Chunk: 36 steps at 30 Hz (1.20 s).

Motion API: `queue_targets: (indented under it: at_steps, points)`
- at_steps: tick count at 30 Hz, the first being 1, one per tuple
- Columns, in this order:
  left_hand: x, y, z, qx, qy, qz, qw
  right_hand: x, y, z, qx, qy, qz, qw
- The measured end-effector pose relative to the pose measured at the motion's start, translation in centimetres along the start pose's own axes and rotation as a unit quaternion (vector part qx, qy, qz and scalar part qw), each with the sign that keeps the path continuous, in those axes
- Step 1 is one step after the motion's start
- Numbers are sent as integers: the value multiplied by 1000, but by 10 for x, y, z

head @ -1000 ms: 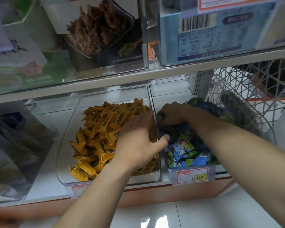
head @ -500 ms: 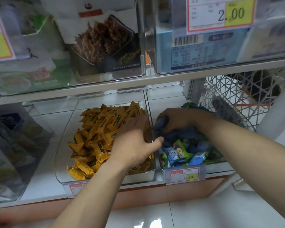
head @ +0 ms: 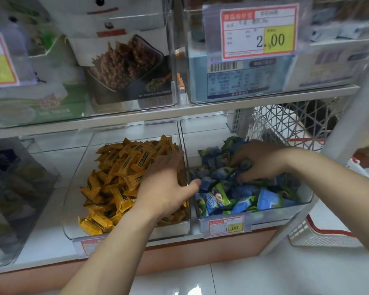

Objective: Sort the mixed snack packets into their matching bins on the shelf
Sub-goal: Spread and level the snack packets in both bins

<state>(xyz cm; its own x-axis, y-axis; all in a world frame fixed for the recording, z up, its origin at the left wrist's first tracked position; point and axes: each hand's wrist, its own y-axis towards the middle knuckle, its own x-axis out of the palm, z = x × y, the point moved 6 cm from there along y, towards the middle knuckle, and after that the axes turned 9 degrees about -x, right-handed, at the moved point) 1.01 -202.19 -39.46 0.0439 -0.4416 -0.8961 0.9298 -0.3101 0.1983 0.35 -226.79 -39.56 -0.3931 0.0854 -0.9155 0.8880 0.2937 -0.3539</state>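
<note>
White floor tiles (head: 264,277) fill the six o'clock edge, nearest the camera, and a white basket with a red rim (head: 320,237) stands on them at four o'clock. Two bare forearms reach from that edge to the lower shelf.

At the shelf's front lip hang a small price tag (head: 226,227) reading 1.00, just right of six o'clock, and a second tag (head: 92,245) at seven o'clock, partly hidden by the left forearm. Behind them two clear bins stand side by side, touching.

The left bin (head: 71,222), near centre, holds a heap of yellow packets (head: 115,173). The left hand (head: 164,184) lies palm down on that heap, fingers straight and spread wide, gripping nothing. Its thumb reaches toward three o'clock, across the wall between the bins.

The right bin (head: 273,217), at three o'clock, holds blue and green packets (head: 264,199). The right hand (head: 260,162) is dug into this pile, its fingers curled round a dark blue packet (head: 245,165).

A tinted bin (head: 19,188) sits at nine o'clock, and a white lattice basket (head: 285,126) at two o'clock, behind the right bin.

Farther up, above the shelf board (head: 136,118), a box picturing a brown snack (head: 128,67) shows at eleven o'clock. A large price tag (head: 258,33) reading 2.00 hangs at one o'clock, in front of a pale blue box (head: 228,81).
</note>
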Motion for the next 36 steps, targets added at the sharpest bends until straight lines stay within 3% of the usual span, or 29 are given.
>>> queue_targets:
  at_steps: [3, 6, 9, 11, 16, 20, 23, 27, 30, 32, 36]
  points:
    - [1, -1, 0, -4, 2, -4, 1000, -22, 11, -1, -22, 24, 92, 995]
    - [1, -1, 1, -2, 2, -2, 1000, -37, 29, 24, 34, 29, 188, 981]
    - [0, -1, 2, 0, 8, -1, 1000, -15, 46, 56, 148, 60, 121, 980]
    - [0, -1, 2, 1, 14, 4, 1000, 4, 54, 60, 173, 114, 68, 976]
    - [0, -1, 5, 10, 20, 26, 999, 14, 74, 36, 127, 172, 101, 972]
    - [0, -1, 6, 18, 11, 15, 1000, 17, 74, -3, 17, 226, 96, 969]
    - [-4, -2, 10, 8, 17, -3, 1000, 1, 48, -11, -36, 302, 121, 945]
    - [-23, -5, 46, 33, 21, 56, 998, -16, 3, 31, 80, 294, 268, 914]
    - [-9, 19, 77, 11, -74, -15, 997, 7, -4, 47, 180, 304, 241, 904]
    - [17, 50, 81, -78, -120, -91, 986, 31, 2, 42, 198, 312, 180, 912]
    - [75, 90, 69, -207, -105, -196, 953, 55, 9, 39, 243, 266, 128, 924]
